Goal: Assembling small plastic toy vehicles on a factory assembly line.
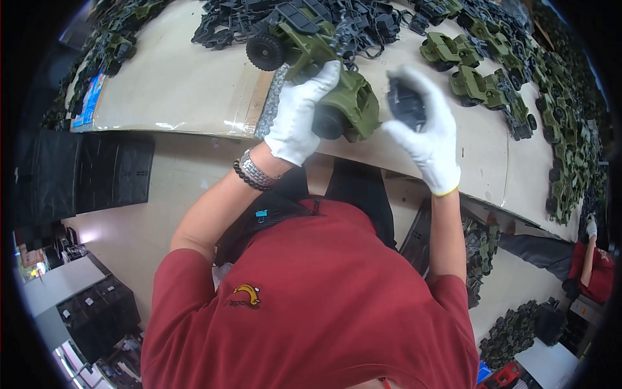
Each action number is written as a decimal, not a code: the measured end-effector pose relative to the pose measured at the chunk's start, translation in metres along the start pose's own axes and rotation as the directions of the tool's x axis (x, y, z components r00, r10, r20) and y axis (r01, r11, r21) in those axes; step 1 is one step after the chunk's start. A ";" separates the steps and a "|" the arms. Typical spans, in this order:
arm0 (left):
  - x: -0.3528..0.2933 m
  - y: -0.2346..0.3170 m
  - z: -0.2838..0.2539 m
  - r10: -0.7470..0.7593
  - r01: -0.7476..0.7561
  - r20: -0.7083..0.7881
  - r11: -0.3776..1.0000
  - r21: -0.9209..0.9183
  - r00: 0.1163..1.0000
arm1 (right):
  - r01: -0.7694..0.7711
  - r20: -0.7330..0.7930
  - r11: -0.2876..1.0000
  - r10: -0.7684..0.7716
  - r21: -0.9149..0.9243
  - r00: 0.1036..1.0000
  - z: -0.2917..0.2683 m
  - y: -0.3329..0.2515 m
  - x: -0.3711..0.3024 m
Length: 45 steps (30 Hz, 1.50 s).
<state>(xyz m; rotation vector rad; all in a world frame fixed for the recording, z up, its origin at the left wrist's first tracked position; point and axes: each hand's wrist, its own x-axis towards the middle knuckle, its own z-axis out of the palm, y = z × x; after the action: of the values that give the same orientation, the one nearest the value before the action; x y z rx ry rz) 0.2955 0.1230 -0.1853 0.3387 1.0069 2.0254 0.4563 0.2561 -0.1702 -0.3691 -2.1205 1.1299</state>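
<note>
My gloved left hand is closed round an olive-green toy jeep with black wheels, lifted over the near edge of the table. The jeep is tilted, and my fingers hide part of its middle. Just to its right, my gloved right hand grips a dark plastic part between thumb and fingers. That part is apart from the jeep; motion blur and the hand obscure its exact kind.
On the cardboard-covered table, a heap of dark plastic parts lies beyond my hands. Several green toy jeeps stand at the right. Black crates are at the lower left. Another person works at the far right.
</note>
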 end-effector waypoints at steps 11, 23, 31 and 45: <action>-0.015 -0.007 0.014 0.054 -0.055 0.013 0.997 0.059 0.998 | 0.147 0.050 0.981 -0.142 -0.122 0.989 0.011 -0.010 -0.014; -0.012 -0.001 0.016 -0.003 0.003 0.007 0.997 0.080 1.000 | 0.433 0.296 0.823 -0.338 -0.368 0.893 -0.003 -0.017 -0.005; -0.040 0.013 0.027 -0.348 0.420 0.235 0.755 -0.504 0.908 | 0.488 -0.124 0.780 -0.570 -0.392 0.812 0.034 -0.057 0.010; 0.047 0.107 -0.030 -0.031 0.062 -0.299 0.994 0.093 0.954 | 0.227 -0.047 0.821 -0.294 -0.523 0.955 -0.034 0.036 0.179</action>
<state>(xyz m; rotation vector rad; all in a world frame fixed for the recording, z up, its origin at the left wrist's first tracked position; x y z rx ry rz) 0.1898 0.1074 -0.1288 0.0615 1.2930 2.0246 0.3489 0.3938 -0.1072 -0.3628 -2.2522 0.3563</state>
